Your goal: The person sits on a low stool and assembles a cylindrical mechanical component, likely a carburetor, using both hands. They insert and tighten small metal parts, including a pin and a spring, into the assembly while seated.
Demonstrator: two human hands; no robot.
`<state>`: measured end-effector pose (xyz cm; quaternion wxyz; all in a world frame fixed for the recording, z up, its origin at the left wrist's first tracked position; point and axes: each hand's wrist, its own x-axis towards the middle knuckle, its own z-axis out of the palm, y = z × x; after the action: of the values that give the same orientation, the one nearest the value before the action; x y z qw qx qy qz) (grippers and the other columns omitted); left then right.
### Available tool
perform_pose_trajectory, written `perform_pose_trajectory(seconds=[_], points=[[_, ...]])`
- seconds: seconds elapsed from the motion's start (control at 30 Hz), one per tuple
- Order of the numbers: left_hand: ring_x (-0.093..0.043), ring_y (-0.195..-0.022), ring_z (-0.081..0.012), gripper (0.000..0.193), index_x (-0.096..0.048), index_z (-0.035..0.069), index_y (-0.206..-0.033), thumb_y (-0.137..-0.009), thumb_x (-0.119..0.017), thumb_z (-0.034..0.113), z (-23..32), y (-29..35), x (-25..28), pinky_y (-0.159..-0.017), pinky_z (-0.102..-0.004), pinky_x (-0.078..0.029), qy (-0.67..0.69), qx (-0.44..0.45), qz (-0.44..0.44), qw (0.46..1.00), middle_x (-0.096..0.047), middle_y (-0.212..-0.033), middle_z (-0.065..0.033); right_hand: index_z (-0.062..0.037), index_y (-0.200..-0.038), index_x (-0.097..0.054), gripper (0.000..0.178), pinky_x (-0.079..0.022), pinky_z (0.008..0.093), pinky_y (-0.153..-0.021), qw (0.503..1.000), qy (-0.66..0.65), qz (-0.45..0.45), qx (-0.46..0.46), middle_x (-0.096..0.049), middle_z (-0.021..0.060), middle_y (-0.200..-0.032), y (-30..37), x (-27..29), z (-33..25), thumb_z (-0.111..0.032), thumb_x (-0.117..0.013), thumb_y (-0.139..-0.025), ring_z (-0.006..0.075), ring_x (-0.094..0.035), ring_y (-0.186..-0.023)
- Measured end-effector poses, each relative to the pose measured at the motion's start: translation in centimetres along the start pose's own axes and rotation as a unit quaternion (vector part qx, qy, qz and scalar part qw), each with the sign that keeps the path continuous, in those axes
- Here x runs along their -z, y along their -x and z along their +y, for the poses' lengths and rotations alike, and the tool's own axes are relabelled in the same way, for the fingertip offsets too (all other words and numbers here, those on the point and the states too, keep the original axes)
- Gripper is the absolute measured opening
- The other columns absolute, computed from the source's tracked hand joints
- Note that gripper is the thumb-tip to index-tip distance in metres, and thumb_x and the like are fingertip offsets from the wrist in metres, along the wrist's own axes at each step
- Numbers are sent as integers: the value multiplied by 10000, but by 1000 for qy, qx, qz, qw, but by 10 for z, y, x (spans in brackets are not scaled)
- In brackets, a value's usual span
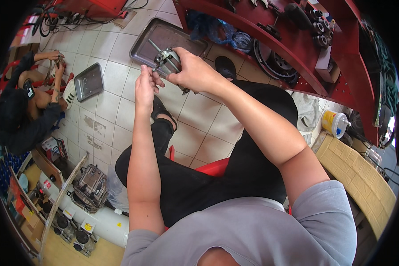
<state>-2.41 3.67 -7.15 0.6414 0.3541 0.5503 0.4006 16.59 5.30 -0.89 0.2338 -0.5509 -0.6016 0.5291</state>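
Observation:
My right hand (194,71) is wrapped round a grey metal machine part (167,61) with a rounded body. A thin metal rod (154,46) sticks out of its far left side. My left hand (146,87) is close beside the part's left side, fingers curled in. Whatever its fingertips may pinch is too small to make out. Both hands are above the tiled floor, just in front of a large dark metal tray (139,37). My right hand hides much of the part's right side.
At the left a co-worker (29,111) sits bent over something in their hands, near a smaller grey tray (89,82). A red metal workbench (252,26) with parts stands at the far right. A white bucket (334,123) and a white cylinder tank (108,226) flank me.

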Motion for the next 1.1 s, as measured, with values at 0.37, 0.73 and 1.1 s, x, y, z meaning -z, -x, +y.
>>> perform_pose_trajectory(seconds=[0.37, 0.73, 1.1], points=[[-576, -641, -104, 374, -555, 66, -1007, -996, -417, 414, 4, 2, -7, -523, -210, -352, -7, 12, 25, 1000, -581, -733, -7, 81, -1270, -427, 687, -490, 321, -555, 1000, 10, 1, 3, -645, 167, -738, 0, 2, 0, -215, -670, -700, 200, -622, -603], [-578, -651, -96, 401, -543, 63, -1032, -1002, -395, 434, 7, 4, -9, -516, -207, -348, 14, 10, 31, 999, -587, -730, -13, 76, -1266, -432, 680, -496, 323, -560, 1000, 14, 7, 6, -649, 174, -754, -1, 1, 2, -219, -666, -701, 206, -627, -610], [-572, -640, -102, 411, -554, 68, -957, -1001, -397, 446, 11, 5, -15, -519, -211, -347, 12, 0, 22, 1000, -576, -708, -13, 80, -1231, -467, 651, -516, 410, -741, 1000, 17, 6, -10, -651, 291, -870, 1, 3, -4, -216, -694, -697, 377, -673, -835]])
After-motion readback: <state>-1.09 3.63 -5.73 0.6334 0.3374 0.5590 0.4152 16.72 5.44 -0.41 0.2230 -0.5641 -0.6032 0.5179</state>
